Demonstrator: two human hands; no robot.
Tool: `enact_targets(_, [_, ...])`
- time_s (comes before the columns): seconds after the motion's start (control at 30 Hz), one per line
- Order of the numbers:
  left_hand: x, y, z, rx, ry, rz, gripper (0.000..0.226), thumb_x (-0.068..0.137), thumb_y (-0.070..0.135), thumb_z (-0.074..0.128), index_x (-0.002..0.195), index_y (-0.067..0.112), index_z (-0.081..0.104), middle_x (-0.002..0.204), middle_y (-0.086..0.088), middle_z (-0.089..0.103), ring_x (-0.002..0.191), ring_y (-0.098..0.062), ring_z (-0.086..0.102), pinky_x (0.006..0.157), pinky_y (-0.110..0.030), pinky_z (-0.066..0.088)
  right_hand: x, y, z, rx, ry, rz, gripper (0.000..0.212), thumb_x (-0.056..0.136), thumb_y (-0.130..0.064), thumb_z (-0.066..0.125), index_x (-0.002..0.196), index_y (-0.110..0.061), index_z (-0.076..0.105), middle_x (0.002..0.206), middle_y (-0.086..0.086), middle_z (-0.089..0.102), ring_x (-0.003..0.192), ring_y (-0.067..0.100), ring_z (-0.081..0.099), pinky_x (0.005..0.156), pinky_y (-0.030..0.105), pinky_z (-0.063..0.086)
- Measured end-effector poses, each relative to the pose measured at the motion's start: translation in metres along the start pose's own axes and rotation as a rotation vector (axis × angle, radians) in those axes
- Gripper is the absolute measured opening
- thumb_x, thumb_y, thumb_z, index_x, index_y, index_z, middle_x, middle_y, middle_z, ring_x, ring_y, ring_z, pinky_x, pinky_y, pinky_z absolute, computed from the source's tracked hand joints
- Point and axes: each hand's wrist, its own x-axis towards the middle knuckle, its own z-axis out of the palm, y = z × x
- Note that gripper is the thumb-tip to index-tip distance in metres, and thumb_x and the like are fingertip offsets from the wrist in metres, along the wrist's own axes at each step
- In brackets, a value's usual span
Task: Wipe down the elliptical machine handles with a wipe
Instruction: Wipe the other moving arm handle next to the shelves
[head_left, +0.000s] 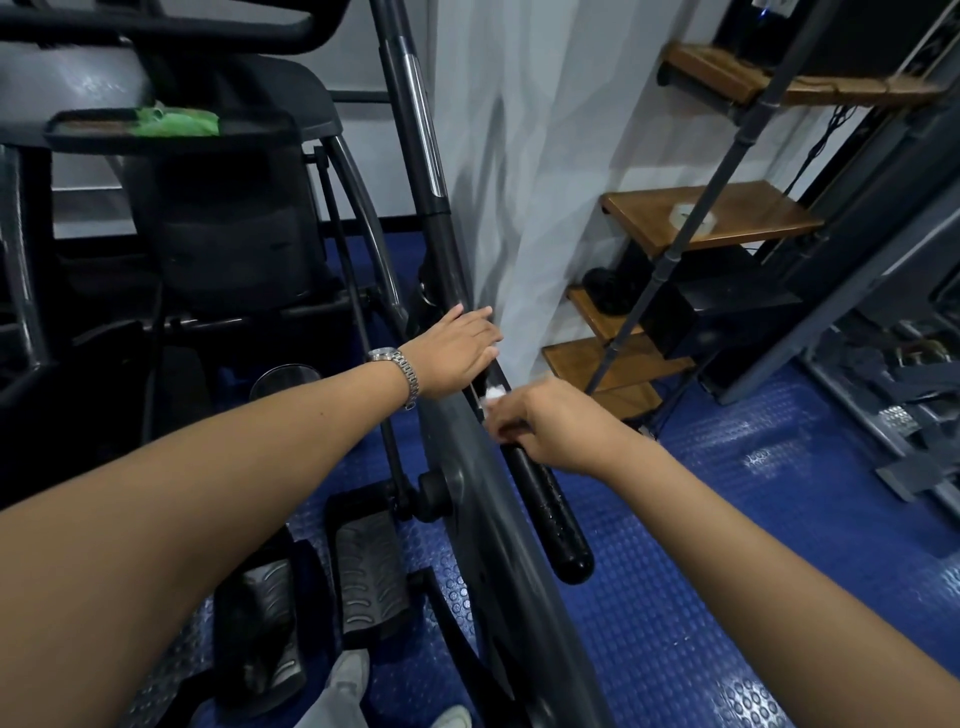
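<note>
The elliptical's right handle (550, 506) is a black padded grip that runs diagonally from the centre down to the right. My right hand (550, 423) is curled round its upper part and holds a small white wipe (492, 393) against the bar. Just above, my left hand (457, 348), with a metal watch on the wrist, grips the same dark bar with its fingers wrapped over the far side. The handle's upper arm (415, 124) rises to the top of the view.
The elliptical's console tray (171, 132) at upper left holds a green packet (174, 122). Its pedals (369, 577) sit low over blue studded flooring (675, 597). Wooden shelves (711, 218) on a black frame stand at right beside a white curtain (519, 182).
</note>
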Motion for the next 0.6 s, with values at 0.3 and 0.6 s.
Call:
enact_targets(0.3, [0.0,-0.003,0.001,-0.001,0.014,0.008,0.046,0.102,0.031,0.021,0.139,0.009,0.04,0.147,-0.003,0.038,0.145,-0.015,0.01,0.119,-0.035,0.0,-0.011,0.002,0.003,0.121,0.11,0.014,0.011,0.079,-0.012,0.075,0.087,-0.018,0.078,0.094,-0.006,0.075,0.094,0.005,0.067,0.089,0.028,0.053])
enact_targets(0.6, [0.002,-0.004,0.001,-0.005,0.005,0.004,0.047,0.102,0.033,0.02,0.139,0.01,0.039,0.147,-0.003,0.037,0.146,-0.015,0.008,0.119,-0.037,0.0,-0.033,0.003,0.017,0.351,0.184,0.109,0.01,0.076,-0.008,0.078,0.082,-0.016,0.079,0.085,-0.007,0.075,0.089,-0.003,0.067,0.085,0.018,0.053])
